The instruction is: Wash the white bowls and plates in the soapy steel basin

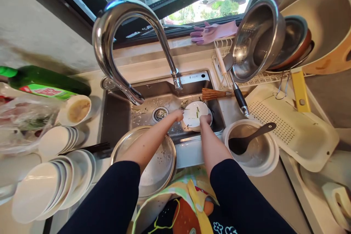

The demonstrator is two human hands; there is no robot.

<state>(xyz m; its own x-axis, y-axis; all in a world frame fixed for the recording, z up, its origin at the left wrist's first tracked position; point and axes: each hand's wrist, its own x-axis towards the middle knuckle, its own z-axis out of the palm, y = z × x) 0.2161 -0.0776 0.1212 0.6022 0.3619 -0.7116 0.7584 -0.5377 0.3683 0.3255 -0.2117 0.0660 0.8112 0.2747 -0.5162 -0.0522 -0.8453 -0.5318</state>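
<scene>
Both my hands reach down into the steel sink [145, 93]. My left hand [177, 115] grips the left rim of a small white plate [195, 114] that carries green food scraps. My right hand [205, 119] is closed on the plate's lower right rim. The plate is held tilted above the sink floor, just right of the drain [159, 113]. The curved chrome tap [120, 40] arches over the sink, its spout above the plate. No water is seen running.
A steel pan [161, 170] rests on the sink's front edge. Stacked white bowls [52, 186] and a green bottle [46, 80] sit left. A white pot with a dark spoon [251, 144], a bamboo brush [216, 94], a drying rack with steel bowls [257, 38] and pink gloves [211, 33] stand right.
</scene>
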